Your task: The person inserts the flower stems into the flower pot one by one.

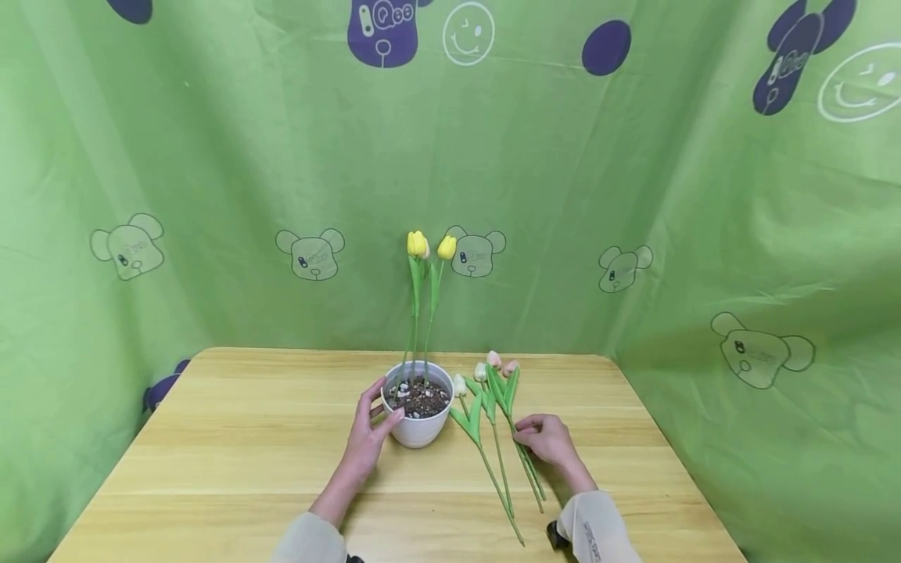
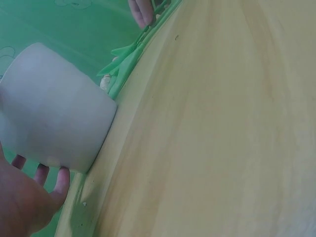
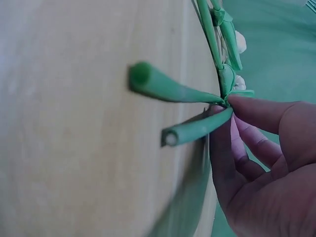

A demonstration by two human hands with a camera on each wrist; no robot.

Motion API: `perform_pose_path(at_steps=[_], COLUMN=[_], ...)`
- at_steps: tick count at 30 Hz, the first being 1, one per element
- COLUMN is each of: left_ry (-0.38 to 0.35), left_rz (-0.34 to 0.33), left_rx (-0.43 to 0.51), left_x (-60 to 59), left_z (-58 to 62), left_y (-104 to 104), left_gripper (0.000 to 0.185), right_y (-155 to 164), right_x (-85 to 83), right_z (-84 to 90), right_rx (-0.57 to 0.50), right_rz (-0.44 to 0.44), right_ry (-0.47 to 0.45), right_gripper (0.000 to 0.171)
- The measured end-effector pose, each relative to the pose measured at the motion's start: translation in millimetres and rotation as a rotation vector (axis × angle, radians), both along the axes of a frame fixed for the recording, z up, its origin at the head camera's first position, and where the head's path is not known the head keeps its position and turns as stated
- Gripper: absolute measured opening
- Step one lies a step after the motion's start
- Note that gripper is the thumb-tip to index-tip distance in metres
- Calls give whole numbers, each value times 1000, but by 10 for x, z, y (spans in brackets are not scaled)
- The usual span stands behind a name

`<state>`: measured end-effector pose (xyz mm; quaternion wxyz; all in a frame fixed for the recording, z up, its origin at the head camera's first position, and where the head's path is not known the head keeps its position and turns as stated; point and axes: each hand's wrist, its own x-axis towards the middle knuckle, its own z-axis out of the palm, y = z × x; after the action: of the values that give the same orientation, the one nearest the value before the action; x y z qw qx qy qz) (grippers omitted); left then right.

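Observation:
A white flower pot [image 1: 417, 432] with dark soil stands on the table, two yellow tulips [image 1: 446, 248] and a pinkish one upright in it. My left hand [image 1: 367, 438] grips the pot's left side, thumb over the front rim and fingers around the wall. In the left wrist view the fingers lie against the pot [image 2: 54, 108]. To the right, my right hand [image 1: 551, 442] pinches green stems of the pink tulips [image 1: 511, 367] lying there. The right wrist view shows two stem ends [image 3: 190, 131] sticking out past thumb and forefinger. Whether both are pinched firmly, I cannot tell.
Two white tulips [image 1: 461, 385] lie between the pot and the pink ones, stems pointing toward me. The wooden table [image 1: 232, 438] ends at a green printed curtain [image 1: 535, 156] behind and at both sides.

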<state>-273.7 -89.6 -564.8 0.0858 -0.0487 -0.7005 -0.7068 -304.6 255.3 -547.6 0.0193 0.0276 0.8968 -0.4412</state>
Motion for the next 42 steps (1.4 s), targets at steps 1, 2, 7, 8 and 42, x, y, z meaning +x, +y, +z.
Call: perform_pose_path(at_steps=[1,2,7,8,42], left_ry=[-3,1,3,4,-9], left_rz=[1,1,6,6,12], left_rx=[0,-1,-8,-8,-19], left_x=[-1,2,3,4,1], left_z=[2,6,13,14,0], left_y=[0,0,-2,-2,-3], left_gripper=[72,72,73,73,72], right_y=[1,4,2,2,-118], right_x=[3,5,15,16,-47], right_z=[10,21,100,113,518], right_rx=[1,1,-33,-44,-473], right_rz=[-3,-4,-16,-15,-16], right_ry=[-2,-2,-11,-10,23], right_gripper=[22,22,23,23,44])
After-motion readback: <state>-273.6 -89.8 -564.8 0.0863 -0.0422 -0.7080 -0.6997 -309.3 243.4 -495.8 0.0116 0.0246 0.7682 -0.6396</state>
